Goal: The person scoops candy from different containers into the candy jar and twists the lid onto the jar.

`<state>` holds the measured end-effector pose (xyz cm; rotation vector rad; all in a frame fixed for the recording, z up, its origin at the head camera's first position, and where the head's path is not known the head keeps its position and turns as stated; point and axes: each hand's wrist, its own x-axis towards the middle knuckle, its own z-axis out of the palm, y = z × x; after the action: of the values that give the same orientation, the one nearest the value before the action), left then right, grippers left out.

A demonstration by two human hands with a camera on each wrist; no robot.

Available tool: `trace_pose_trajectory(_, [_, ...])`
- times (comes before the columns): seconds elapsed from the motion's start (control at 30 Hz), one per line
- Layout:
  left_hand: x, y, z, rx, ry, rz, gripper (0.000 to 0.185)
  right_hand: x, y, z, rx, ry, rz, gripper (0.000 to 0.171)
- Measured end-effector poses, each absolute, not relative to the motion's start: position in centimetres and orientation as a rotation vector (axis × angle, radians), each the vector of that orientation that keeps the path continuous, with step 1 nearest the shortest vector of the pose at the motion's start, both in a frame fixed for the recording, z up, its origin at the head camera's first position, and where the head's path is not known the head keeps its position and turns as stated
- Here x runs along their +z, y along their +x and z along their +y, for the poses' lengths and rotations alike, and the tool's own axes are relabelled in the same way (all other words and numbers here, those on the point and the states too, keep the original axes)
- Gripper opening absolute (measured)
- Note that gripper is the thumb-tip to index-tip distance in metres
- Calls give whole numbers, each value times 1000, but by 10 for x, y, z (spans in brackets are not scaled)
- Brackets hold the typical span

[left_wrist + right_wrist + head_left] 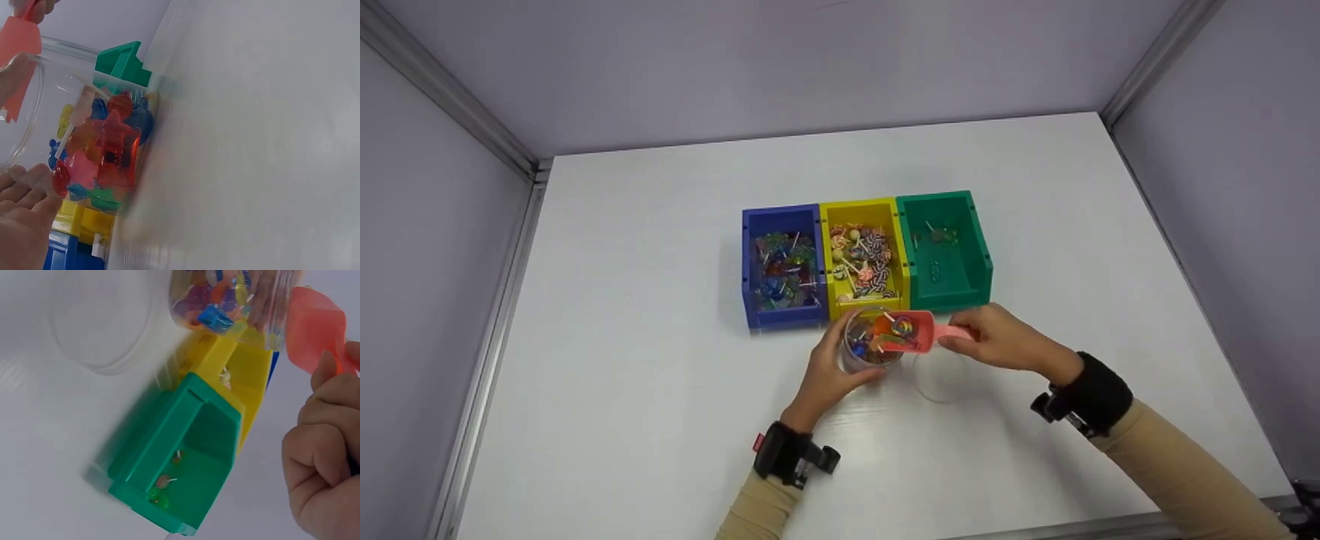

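My left hand [823, 375] grips a clear plastic jar [870, 351] that stands on the white table just in front of the yellow bin [864, 259]. Coloured candies [112, 152] fill its lower part. My right hand [997, 337] pinches the handle of a pink scoop [911, 332] and holds its bowl over the jar's mouth, with lollipops in it. The left wrist view shows my fingers [22, 219] against the jar wall. In the right wrist view the scoop [315, 329] sits beside the jar [225, 298].
Three bins stand in a row: blue [781, 266] with candies, yellow with lollipops, green [945, 251] with a few pieces. A clear round lid [941, 375] lies on the table [622, 375] right of the jar. Grey walls enclose the table.
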<state>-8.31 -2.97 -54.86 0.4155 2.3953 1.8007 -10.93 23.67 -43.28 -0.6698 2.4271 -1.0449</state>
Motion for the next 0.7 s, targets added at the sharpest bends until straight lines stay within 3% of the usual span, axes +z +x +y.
trace_pose_trajectory(0.7, [-553,-83,-29,1851,375,2347,92,-383,-104,208,-654,-501,2573,27])
